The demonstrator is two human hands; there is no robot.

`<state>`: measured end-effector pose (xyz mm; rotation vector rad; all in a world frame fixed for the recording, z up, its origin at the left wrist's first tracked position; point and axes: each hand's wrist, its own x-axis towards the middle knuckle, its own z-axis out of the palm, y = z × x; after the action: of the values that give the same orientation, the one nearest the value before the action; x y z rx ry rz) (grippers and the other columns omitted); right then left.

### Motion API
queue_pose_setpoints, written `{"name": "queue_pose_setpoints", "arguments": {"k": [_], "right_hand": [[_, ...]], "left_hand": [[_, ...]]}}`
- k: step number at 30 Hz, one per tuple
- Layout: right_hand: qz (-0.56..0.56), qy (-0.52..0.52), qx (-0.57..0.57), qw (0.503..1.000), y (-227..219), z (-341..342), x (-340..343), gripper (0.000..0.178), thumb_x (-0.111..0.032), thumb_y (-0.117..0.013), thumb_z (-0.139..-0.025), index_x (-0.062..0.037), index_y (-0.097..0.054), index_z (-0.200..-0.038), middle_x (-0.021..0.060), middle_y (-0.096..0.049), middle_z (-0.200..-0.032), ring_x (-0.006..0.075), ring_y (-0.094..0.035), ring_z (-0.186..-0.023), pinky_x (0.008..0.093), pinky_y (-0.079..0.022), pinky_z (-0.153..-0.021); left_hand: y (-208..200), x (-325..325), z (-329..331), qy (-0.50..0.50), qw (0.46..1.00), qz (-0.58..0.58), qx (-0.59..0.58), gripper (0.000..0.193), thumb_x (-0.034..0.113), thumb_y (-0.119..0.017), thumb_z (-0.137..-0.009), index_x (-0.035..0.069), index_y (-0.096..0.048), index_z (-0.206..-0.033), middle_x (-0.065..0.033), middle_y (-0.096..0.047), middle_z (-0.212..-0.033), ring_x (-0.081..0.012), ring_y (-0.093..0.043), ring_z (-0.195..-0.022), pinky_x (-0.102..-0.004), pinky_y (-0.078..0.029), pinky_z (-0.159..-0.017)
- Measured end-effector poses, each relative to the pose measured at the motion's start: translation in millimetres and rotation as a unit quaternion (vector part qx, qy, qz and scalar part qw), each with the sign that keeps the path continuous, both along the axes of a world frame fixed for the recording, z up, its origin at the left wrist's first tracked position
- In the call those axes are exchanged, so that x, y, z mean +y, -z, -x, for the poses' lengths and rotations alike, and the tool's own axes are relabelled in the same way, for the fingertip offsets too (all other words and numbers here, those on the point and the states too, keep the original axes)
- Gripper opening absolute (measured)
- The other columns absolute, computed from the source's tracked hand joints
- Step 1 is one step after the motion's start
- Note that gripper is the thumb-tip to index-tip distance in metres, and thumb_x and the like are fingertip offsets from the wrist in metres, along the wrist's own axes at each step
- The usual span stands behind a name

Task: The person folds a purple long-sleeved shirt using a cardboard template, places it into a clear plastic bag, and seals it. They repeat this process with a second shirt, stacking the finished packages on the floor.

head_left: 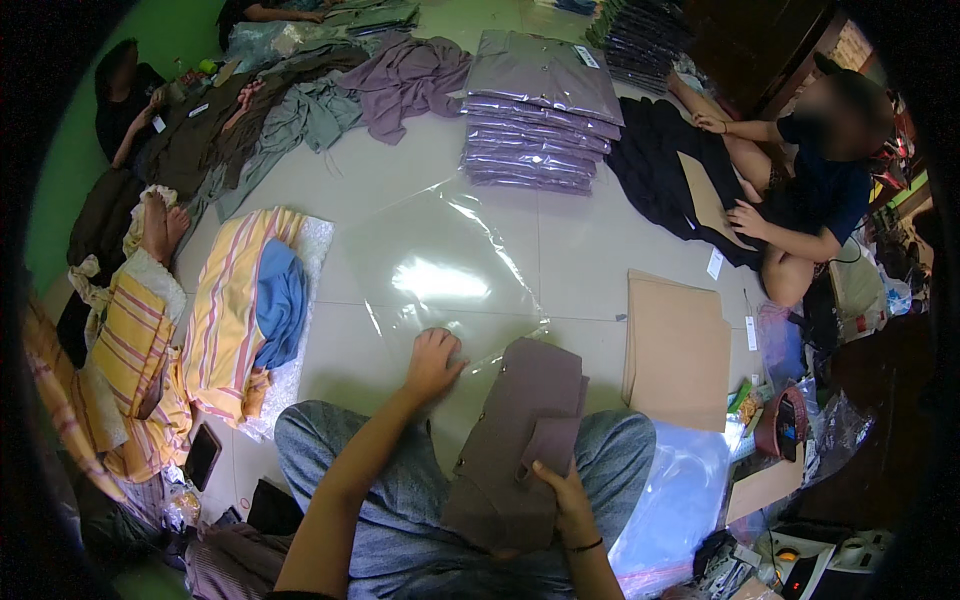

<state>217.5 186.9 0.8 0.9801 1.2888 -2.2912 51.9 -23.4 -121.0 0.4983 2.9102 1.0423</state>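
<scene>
My right hand (pixel 565 500) grips the side of a folded grey-mauve shirt (pixel 500 430), thumb on top. The shirt is tilted over my lap, with small buttons along its left edge. To its left, my left hand (pixel 436 360) has bent fingers closed at the near edge of a clear plastic bag (pixel 430 225). That bag lies flat on the tiled floor in front of me, with glare across its middle. My left fingertips are partly hidden.
A stack of bagged mauve shirts (pixel 540 130) stands beyond the bag. Brown cardboard sheets (pixel 680 345) and clear bags (pixel 675 490) lie at right. Striped yellow cloth (pixel 235 320) and a phone (pixel 203 456) are left. A co-worker (pixel 825 180) handles black clothing (pixel 655 165).
</scene>
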Motion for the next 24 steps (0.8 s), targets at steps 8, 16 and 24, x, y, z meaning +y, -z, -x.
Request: {"name": "queue_pose_setpoints", "arguments": {"k": [8, 16, 24], "right_hand": [[-0.012, -0.033, 0.064, 0.997, 11.6, 13.1, 8.3, 0.064, -0.009, -0.065, -0.071, -0.0031, -0.028, -0.123, 0.0117, -0.044, -0.114, 0.0249, -0.044, -0.104, 0.0345, -0.036, -0.088], [-0.003, -0.038, 0.055, 0.998, 4.0, 16.7, 7.8, 0.065, -0.010, -0.066, -0.071, -0.0027, -0.029, -0.124, 0.0122, -0.044, -0.114, 0.0246, -0.044, -0.104, 0.0342, -0.037, -0.088], [0.022, -0.219, 0.041, 0.975, 8.3, 43.8, 18.4, 0.068, -0.013, -0.067, -0.068, -0.0015, -0.030, -0.124, 0.0118, -0.043, -0.116, 0.0222, -0.043, -0.106, 0.0324, -0.035, -0.089]], "left_hand": [[12.1, 4.1, 0.1, -0.075, 0.994, -0.069, 0.048, 0.015, 0.021, -0.065, -0.065, 0.009, -0.061, -0.072, -0.0048, -0.053, -0.087, -0.0251, -0.044, -0.092, -0.0375, -0.031, -0.080], [11.3, 5.0, 3.5, -0.086, 0.991, -0.083, 0.054, 0.013, 0.019, -0.062, -0.069, 0.007, -0.062, -0.074, -0.0067, -0.055, -0.080, -0.0256, -0.047, -0.082, -0.0364, -0.034, -0.075], [-25.5, 5.0, 10.0, -0.192, 0.937, -0.284, -0.062, 0.013, 0.014, -0.058, -0.077, 0.000, -0.058, -0.079, -0.0070, -0.055, -0.067, -0.0119, -0.045, -0.054, -0.0252, -0.038, -0.052]]}}
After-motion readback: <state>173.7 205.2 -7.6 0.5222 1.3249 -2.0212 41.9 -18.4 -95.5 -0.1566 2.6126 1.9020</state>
